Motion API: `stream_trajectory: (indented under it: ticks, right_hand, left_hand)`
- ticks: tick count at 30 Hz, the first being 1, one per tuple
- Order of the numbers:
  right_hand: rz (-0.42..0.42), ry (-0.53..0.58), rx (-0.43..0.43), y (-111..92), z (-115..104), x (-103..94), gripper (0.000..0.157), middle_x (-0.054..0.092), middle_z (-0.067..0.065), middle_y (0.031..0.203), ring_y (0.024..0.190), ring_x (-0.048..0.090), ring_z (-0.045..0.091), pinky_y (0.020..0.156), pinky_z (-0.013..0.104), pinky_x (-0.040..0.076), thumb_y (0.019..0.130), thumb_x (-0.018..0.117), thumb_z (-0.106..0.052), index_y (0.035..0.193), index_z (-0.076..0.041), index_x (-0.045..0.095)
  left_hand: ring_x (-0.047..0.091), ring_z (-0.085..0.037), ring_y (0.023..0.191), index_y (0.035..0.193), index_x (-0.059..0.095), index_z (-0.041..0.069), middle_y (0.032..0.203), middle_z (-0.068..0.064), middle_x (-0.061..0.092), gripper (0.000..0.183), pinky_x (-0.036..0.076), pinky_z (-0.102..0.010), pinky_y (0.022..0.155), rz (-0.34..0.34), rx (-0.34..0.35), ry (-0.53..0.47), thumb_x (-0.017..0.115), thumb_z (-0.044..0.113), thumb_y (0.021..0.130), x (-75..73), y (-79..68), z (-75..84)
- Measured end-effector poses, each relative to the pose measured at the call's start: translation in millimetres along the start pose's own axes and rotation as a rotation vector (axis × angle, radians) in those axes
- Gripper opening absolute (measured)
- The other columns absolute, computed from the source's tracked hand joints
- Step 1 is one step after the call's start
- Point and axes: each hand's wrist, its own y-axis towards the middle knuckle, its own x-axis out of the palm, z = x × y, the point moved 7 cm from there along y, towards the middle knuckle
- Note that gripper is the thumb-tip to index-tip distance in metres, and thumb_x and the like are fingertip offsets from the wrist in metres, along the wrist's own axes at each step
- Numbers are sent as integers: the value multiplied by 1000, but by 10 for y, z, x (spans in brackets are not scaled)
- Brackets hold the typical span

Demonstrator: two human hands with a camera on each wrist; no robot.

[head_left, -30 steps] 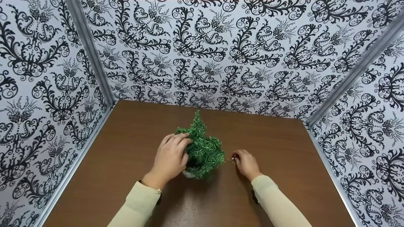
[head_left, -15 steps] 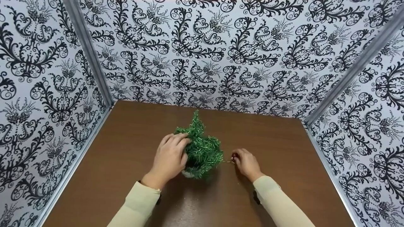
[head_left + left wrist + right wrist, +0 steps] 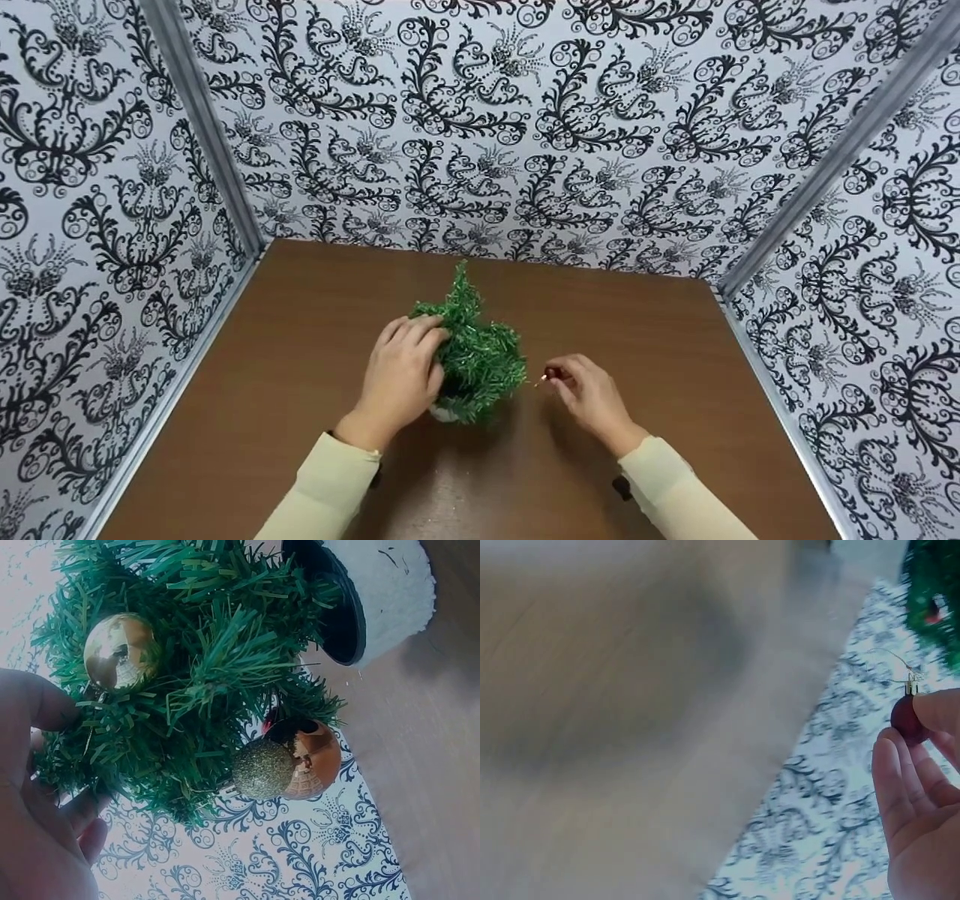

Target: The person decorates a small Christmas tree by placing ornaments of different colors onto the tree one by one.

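A small green artificial Christmas tree [image 3: 484, 360] stands mid-table, its white pot [image 3: 390, 600] with a black rim showing in the left wrist view. My left hand [image 3: 405, 367] grips its branches from the left side. To the tree's right, my right hand [image 3: 596, 397] pinches a small dark red bauble [image 3: 906, 718] between thumb and fingers. The bauble has a gold cap and a thin gold thread, which points toward the tree; a small gap separates them. On the branches hang a shiny gold bauble [image 3: 120, 652], a glittery gold bauble [image 3: 262, 769] and a copper bauble [image 3: 319, 757].
The brown wooden table [image 3: 322, 285] is enclosed by patterned black-and-white walls [image 3: 480, 135] at the back and both sides. Grey metal strips run along the corners. A bit of red [image 3: 932, 613] shows among the branches in the right wrist view.
My right hand has turned slightly, so the red bauble and its gold cap show more plainly beside the tree. My left hand keeps its hold on the branches.
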Motion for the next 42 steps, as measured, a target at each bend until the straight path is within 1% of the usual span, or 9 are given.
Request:
stream_trajectory:
  ticks: [5,11,17,20,23,27,34,38,42]
  right_hand:
    - [19,97,-107,-50,-269,-113,28,64,-1,107,90,66,12,75,33,58,89,74,-3,115,-10,69]
    - [41,122,-205,-68,-570,-219,31,64,1,108,92,65,13,75,31,58,87,74,-1,117,-9,68]
    - [56,149,-294,-51,-872,-282,29,64,1,110,92,65,12,78,20,54,87,75,-2,115,-7,68]
    - [74,168,-330,-43,-988,-305,30,64,-1,110,90,65,12,78,17,52,86,75,-1,115,-8,68]
    - [91,190,-348,-32,-1078,-317,30,64,-2,110,89,64,12,77,17,51,85,76,-1,114,-9,69]
    - [95,218,-360,-9,-1154,-301,28,64,-2,110,89,64,12,77,18,52,86,76,-2,112,-8,69]
    - [97,269,-356,46,-1217,-247,29,64,0,111,91,65,14,76,19,54,86,76,-2,113,-7,68]
    - [114,313,-354,69,-1286,-240,33,65,7,108,87,67,18,76,19,54,81,78,5,111,-2,68]
    - [120,374,-339,98,-1430,-277,36,65,14,103,83,68,24,75,19,54,77,78,12,110,4,66]
  left_hand:
    - [55,-27,122,114,68,11,132,-8,61,30,31,-47,111,-4,-6,3,63,9,85,3,4,-1]
    - [55,-28,121,113,68,11,131,-9,61,30,33,-49,110,11,0,4,63,10,84,1,4,-1]
    - [54,-29,122,112,68,11,130,-9,62,29,33,-49,110,22,2,16,62,11,84,1,5,-4]
    - [54,-29,123,111,68,11,129,-10,62,28,31,-48,111,28,2,13,62,10,84,-6,12,0]
    - [52,-29,126,110,69,11,130,-10,61,26,26,-45,114,25,-5,7,61,10,85,-13,16,6]
    - [48,-29,130,108,69,12,133,-11,59,25,22,-43,116,39,2,-4,61,11,85,-22,17,28]
    - [46,-31,134,99,70,11,134,-14,59,21,27,-47,114,137,96,-35,66,13,78,-57,5,127]
    - [45,-29,136,95,70,12,137,-13,58,20,26,-47,113,129,139,-45,68,18,76,-40,-25,174]
    - [42,-27,138,90,69,14,138,-11,57,19,27,-49,113,111,181,-66,72,25,75,-18,-64,212]
